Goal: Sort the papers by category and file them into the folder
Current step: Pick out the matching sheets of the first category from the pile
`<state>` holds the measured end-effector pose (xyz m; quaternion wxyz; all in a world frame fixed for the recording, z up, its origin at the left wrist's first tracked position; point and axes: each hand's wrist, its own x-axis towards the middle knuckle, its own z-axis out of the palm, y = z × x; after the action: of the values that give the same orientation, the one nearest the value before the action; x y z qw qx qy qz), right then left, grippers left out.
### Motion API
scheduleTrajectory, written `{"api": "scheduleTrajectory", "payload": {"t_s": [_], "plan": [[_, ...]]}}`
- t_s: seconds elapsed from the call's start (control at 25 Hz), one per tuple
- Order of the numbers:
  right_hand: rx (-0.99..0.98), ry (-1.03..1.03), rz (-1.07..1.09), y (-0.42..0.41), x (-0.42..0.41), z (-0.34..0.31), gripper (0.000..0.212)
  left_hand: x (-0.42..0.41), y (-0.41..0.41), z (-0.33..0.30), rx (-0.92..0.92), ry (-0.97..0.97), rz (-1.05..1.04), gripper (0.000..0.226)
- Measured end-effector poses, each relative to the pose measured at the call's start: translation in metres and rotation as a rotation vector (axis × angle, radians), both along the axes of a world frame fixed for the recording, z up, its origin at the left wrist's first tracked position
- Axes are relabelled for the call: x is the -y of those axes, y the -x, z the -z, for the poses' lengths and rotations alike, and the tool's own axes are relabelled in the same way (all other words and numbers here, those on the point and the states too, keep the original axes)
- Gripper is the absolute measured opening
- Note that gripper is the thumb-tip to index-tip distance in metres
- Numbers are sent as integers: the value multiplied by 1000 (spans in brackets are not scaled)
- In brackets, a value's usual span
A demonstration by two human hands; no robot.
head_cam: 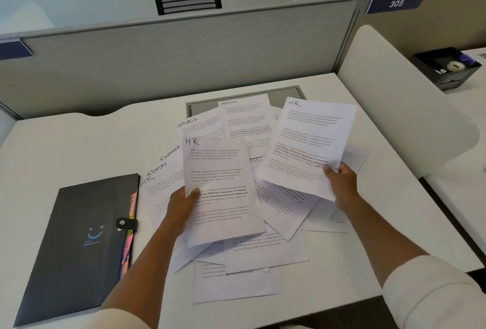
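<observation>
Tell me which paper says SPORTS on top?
The SPORTS sheet lies flat on the desk, tilted, behind the HR sheet in the left hand. It is the only sheet with that word showing.

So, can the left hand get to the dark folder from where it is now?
Probably yes, but not freely. The folder lies closed on the desk just beside the left hand, and nothing stands between them. However, that hand is holding an HR sheet, so it should put it down first.
</observation>
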<state>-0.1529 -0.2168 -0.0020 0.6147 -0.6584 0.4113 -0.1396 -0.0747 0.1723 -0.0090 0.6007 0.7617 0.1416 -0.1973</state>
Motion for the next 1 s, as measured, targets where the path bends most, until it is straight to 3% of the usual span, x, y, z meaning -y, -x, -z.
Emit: {"api": "scheduleTrajectory", "payload": {"t_s": [0.4, 0.72, 1.0], "plan": [[-18, -115, -418, 13, -66, 6, 18, 21, 14, -4, -9, 104, 76, 23], [-38, -96, -557, 22, -104, 25, 18, 32, 22, -7, 13, 219, 102, 26], [-43, -116, -558, 20, -110, 23, 24, 29, 19, -8, 18, 138, 109, 28]]}}
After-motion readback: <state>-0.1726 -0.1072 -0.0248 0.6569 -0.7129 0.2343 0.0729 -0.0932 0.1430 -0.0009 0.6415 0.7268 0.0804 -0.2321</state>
